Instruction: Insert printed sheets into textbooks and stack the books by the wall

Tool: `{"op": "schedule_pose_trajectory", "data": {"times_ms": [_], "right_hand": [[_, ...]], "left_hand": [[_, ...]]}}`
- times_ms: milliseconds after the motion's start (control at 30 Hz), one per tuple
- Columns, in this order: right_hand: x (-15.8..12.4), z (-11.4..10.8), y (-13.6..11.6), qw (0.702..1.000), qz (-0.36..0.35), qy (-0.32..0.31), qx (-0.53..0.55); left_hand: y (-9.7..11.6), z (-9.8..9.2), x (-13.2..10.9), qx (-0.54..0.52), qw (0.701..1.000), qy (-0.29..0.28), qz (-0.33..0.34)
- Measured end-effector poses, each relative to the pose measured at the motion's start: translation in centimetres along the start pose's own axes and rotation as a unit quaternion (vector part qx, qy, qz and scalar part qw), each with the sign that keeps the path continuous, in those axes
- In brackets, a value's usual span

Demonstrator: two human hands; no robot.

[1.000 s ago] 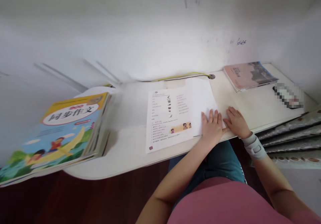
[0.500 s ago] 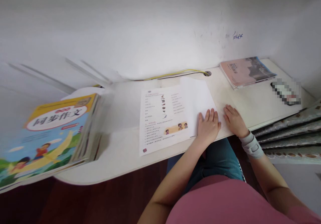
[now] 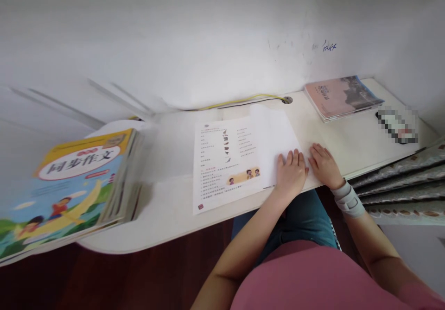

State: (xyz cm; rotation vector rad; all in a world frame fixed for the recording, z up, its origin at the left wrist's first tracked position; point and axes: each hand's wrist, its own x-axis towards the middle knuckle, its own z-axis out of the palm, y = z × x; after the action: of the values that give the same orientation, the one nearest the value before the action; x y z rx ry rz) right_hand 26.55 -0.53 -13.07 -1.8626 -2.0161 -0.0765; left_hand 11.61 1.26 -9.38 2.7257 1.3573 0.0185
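The left hand [image 3: 291,173] lies flat, palm down, fingers straight and close together, on the near right corner of the sheet [image 3: 243,157]. It grips nothing. The right hand [image 3: 324,165] rests just beside it on the bare desk [image 3: 167,212], also flat and holding nothing, its fingers at the sheet's right edge. Whether they touch the paper cannot be told. A grey wristband [image 3: 347,199] wraps the right wrist.

The sheet sits mid-desk, its near edge close to the desk's front edge. Its left part carries print and small colour pictures, and its right part is blank white. Whether this is one folded sheet or two cannot be told.

There is open desk to the left of the sheet, as far as a tall stack of books [image 3: 73,185] that overhangs the rounded left corner. To the right, bare surface runs to a thin pink book [image 3: 342,97] lying flat near the back right corner. Behind the sheet a narrow strip stays free up to the wall [image 3: 208,41].

The desk is smooth and off-white, with a rounded front edge. A yellow cable [image 3: 243,100] runs along its back into a round hole [image 3: 287,99]. The books are glossy and brightly printed, and the paper is matt. The wall is white, scuffed and marked with pen. Patterned cloth [image 3: 403,180] lies in folds beyond the right end, and a dark red floor [image 3: 139,277] shows below.
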Motion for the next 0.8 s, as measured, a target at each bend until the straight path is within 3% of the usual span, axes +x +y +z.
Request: {"op": "schedule_pose_trajectory", "data": {"times_ms": [333,500,700,800], "right_hand": [[-0.1,0.1,-0.3,1.000,-0.004,0.008,-0.024],[-0.3,-0.2,-0.3,0.998,-0.030,-0.012,-0.055],[-0.3,-0.5,-0.5,0.996,-0.037,-0.016,-0.074],[-0.3,-0.6,-0.6,0.997,-0.035,-0.011,-0.072]], "left_hand": [[0.6,-0.3,0.2,0.004,1.000,-0.010,0.015],[-1.7,-0.9,0.8,-0.024,0.996,-0.044,0.076],[-5.0,-3.8,3.4,-0.021,0.976,-0.118,0.182],[-5.9,-4.8,4.8,0.034,0.981,-0.107,0.157]]}}
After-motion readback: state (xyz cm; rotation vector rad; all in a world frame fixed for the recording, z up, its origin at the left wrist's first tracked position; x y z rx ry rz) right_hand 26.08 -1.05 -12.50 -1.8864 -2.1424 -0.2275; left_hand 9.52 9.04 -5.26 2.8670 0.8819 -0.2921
